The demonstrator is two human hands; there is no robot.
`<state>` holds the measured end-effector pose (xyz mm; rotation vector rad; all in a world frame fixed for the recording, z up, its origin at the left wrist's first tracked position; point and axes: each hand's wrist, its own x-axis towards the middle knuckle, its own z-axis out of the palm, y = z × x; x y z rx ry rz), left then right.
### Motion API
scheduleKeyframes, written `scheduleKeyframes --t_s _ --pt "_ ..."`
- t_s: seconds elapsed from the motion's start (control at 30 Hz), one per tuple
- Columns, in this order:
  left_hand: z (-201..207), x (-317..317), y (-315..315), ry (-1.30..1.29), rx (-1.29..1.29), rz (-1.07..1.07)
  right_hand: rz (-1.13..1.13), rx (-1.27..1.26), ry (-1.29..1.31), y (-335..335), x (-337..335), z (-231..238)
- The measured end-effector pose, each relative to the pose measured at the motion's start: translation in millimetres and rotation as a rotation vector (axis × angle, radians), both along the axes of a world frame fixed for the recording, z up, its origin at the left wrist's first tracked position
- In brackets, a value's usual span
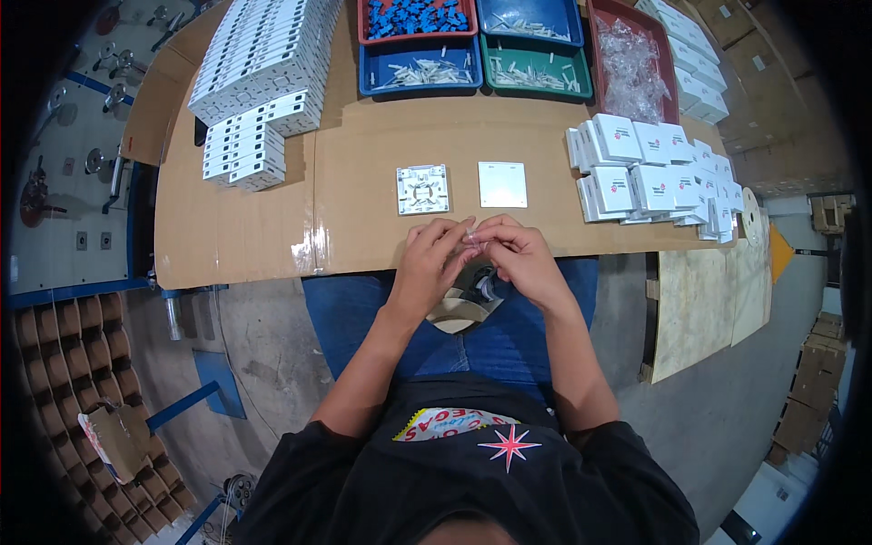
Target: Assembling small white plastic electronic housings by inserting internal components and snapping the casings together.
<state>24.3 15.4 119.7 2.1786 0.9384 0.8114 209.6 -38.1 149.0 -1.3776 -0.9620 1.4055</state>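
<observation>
My left hand point(429, 259) and my right hand point(521, 254) meet at the near edge of the cardboard-covered table point(363, 191), both pinching a small clear plastic piece point(473, 237) between the fingertips. Just beyond the hands lie a white square base with moulded ribs point(422, 189) and a plain white square cover point(502, 184). A roll of tape point(470, 295) rests on my lap below the hands.
Stacks of white square parts point(259, 82) fill the far left. Blue, red and green bins point(427, 64) of small parts and a red bin of clear bags point(629, 59) line the far edge. Small white boxes point(649, 173) pile up on the right.
</observation>
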Motion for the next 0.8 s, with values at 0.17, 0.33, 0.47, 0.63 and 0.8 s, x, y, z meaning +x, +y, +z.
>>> scheduleKeyframes --t_s 0.17,0.33,0.47,0.63,0.8 --pt "8.7 3.9 3.7 -0.059 0.066 0.038 0.024 -0.142 -0.016 2.5 3.7 6.7" --pt "-1.1 3.5 2.4 -0.139 -0.122 -0.035 0.058 -0.074 -0.062 2.9 4.1 2.3" --pt "-2.9 4.3 2.8 -0.111 -0.139 -0.005 0.07 -0.004 -0.124 2.9 6.0 -10.8" --pt "-3.0 8.6 3.2 -0.142 -0.127 0.021 0.03 0.099 -0.197 3.3 8.9 -25.7" --pt "-9.0 5.3 7.7 -0.177 -0.188 0.024 0.099 0.03 -0.071 7.5 10.8 -14.8"
